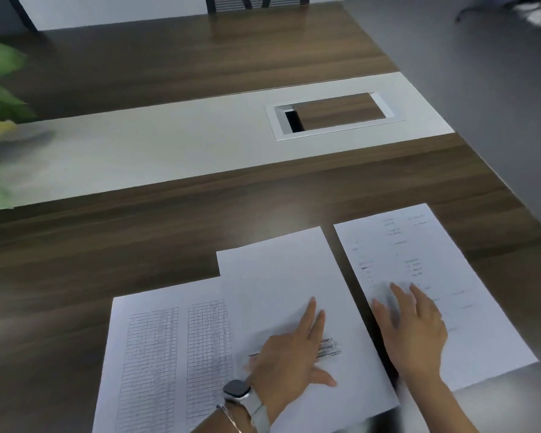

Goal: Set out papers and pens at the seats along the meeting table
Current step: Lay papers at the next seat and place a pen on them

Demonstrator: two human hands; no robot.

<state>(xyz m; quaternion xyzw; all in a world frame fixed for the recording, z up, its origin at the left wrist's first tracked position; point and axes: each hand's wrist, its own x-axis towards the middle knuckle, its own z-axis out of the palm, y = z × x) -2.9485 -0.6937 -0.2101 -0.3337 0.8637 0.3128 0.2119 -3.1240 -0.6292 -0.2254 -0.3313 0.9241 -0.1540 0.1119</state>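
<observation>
Both hands' fingers (313, 310) spread flat on papers (281, 292) covering the wood table (138, 245).

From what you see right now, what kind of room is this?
Most likely an office meeting room. A long wooden table has a cable hatch set in its pale centre strip, a chair stands at the far side, and printed papers lie at this side.

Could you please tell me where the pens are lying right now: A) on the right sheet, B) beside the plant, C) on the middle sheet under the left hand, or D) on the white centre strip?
C: the pens lie on the middle sheet, partly covered by the left hand.
</observation>
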